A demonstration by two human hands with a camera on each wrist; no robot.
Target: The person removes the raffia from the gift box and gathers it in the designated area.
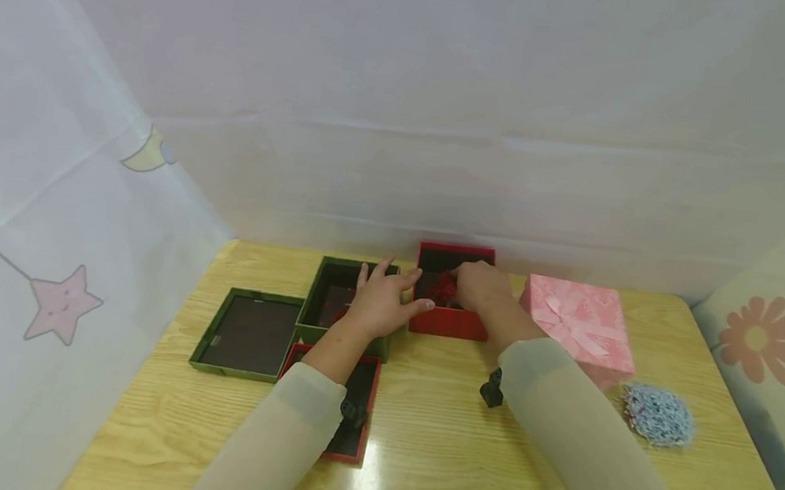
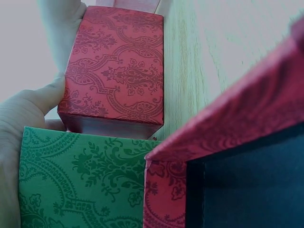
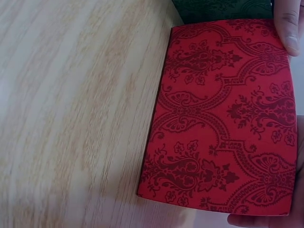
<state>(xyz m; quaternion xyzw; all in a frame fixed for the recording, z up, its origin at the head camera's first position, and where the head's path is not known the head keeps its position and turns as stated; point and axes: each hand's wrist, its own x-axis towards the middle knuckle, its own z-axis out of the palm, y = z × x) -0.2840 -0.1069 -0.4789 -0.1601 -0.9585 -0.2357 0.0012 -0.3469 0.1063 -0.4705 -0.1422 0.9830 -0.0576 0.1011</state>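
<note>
My right hand [image 1: 484,285] reaches over the right wall of the upright red patterned box [image 1: 449,324]. Its curled fingers dip inside and pinch a small dark red fluffy thing [image 1: 443,285]; the fingertips are partly hidden. One finger [image 3: 251,221] of that hand lies outside the wall. Spread above the green box [image 1: 386,348], my left hand [image 1: 381,303] has its thumb touching the red box's left side near the top edge. Something small and red shows in the green box beside the left wrist, mostly covered.
Left of the green box lies a shallow green lid [image 1: 249,334]. A red lid [image 1: 348,439], open side up, is partly under my left forearm. To the right stand a pink gift box [image 1: 577,318] with a ribbon bow and a fluffy blue-white thing [image 1: 658,414]. Behind hangs a pale curtain.
</note>
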